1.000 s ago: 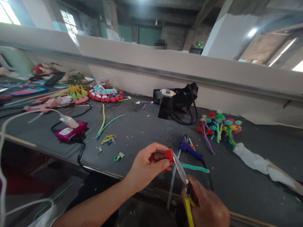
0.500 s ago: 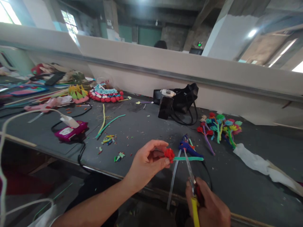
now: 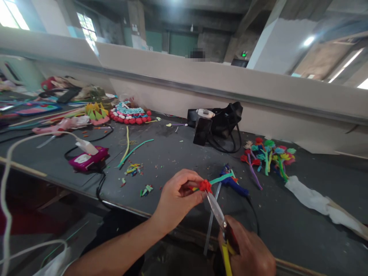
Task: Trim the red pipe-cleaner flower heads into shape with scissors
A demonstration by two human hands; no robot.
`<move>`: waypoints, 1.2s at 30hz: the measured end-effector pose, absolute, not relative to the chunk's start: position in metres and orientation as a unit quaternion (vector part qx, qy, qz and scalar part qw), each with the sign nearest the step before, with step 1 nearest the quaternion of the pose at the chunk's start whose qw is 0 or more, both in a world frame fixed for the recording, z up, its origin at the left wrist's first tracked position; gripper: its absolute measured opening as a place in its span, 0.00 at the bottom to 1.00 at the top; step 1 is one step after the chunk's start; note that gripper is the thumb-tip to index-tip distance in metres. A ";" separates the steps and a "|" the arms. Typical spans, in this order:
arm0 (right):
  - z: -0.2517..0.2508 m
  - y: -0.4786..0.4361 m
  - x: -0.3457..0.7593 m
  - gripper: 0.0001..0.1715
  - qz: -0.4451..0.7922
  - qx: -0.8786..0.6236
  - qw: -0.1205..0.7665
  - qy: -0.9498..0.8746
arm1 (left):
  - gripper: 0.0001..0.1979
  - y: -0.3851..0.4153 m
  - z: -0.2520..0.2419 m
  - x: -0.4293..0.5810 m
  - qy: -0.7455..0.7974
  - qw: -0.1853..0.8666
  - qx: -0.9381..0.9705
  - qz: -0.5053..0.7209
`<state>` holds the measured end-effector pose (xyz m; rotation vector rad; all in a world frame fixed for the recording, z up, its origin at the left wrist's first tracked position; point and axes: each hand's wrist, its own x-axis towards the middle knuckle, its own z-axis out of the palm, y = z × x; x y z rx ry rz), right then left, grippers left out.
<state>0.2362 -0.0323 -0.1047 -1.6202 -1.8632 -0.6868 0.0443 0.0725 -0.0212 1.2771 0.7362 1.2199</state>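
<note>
Between thumb and fingers, my left hand (image 3: 179,199) pinches a red pipe-cleaner flower (image 3: 205,186). A green fuzzy stem (image 3: 221,178) runs from the flower up to the right. My right hand (image 3: 248,245) grips scissors (image 3: 218,211) with yellow and dark red handles. The blade tips touch or almost touch the flower's lower edge, and the blades look nearly together. Just beyond, a blue glue gun (image 3: 235,186) lies on the table, with a clear glue stick (image 3: 212,218) reaching toward the front edge.
Finished fuzzy flowers (image 3: 267,153) lie at the right beside white tissue (image 3: 304,193). A black bag (image 3: 227,119) and a phone (image 3: 202,131) stand against the partition. Coloured clippings (image 3: 133,168), loose stems (image 3: 135,153) and a purple power strip (image 3: 89,158) are at the left.
The scissors have moved left and their tips now reach the flower. The flower has been turned, so its green stem points up to the right instead of straight right.
</note>
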 end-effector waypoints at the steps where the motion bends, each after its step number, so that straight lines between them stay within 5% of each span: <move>1: -0.105 -0.033 0.235 0.23 -0.261 -0.611 0.284 -0.691 | 0.09 0.073 -0.021 0.044 0.316 0.570 0.549 0.522; 10: -0.106 -0.036 0.228 0.24 -0.220 -0.673 0.278 -0.649 | 0.09 0.068 -0.020 0.046 0.334 0.615 0.531 0.477; 17: -0.107 -0.037 0.228 0.21 -0.229 -0.681 0.248 -0.649 | 0.04 0.069 -0.019 0.046 0.352 0.482 0.621 0.508; 24: -0.105 -0.036 0.224 0.26 -0.221 -0.682 0.246 -0.652 | 0.03 0.067 -0.018 0.046 0.359 0.456 0.642 0.501; 36: -0.120 -0.038 0.233 0.23 -0.162 -0.654 0.304 -0.673 | 0.05 0.063 -0.017 0.047 0.362 0.545 0.590 0.474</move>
